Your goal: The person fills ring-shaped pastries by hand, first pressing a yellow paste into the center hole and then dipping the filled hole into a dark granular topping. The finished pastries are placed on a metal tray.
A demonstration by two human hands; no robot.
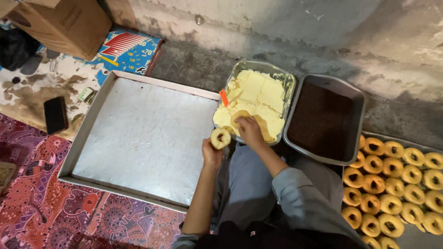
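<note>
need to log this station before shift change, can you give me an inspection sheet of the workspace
surface: patterned red mat on the floor, bearing a large bare metal tray
job's things: ring doughnut in the left hand; foil pan of pale yellow cream; dark pan of brown sprinkles; tray of plain ring doughnuts at right
clutter: black phone, cardboard box, printed blue sheet, orange spatula handle in the cream
grippers: left hand holds the doughnut; right hand is at the cream, grip hidden
cables: nothing seen
surroundings: stained grey concrete wall
</note>
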